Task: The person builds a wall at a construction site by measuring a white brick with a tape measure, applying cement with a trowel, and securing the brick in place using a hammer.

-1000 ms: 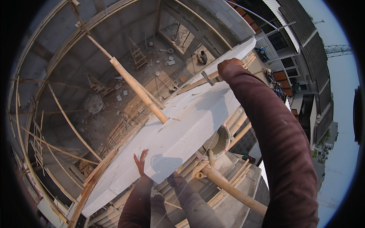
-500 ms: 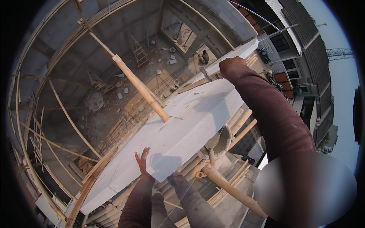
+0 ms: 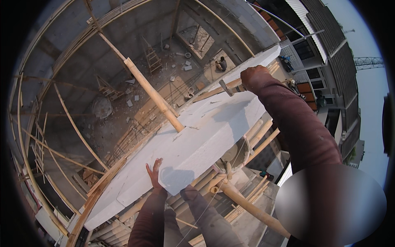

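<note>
My right hand (image 3: pixel 256 78) is closed in a fist around the handle of a hammer (image 3: pixel 225 87), held out over the far part of a white block wall (image 3: pixel 140 181). The metal head points left, near the wood along the wall's inner side. Whether it touches anything, I cannot tell. Nearer to me, my left hand (image 3: pixel 154 173) is at the near edge of the wall with its fingers spread and nothing in them. A thick bamboo pole (image 3: pixel 154 96) rises from the wall's inner side, close to its middle.
Bamboo scaffold poles (image 3: pixel 251 206) and a round mortar bucket (image 3: pixel 240 150) stand on the outer side. Far below on the inner side, a person (image 3: pixel 221 64) crouches on a floor strewn with block pieces. A wooden trestle (image 3: pixel 152 59) stands there too.
My right hand and the hammer have shifted slightly right and down in the picture. My left hand keeps nearly the same place and shape.
</note>
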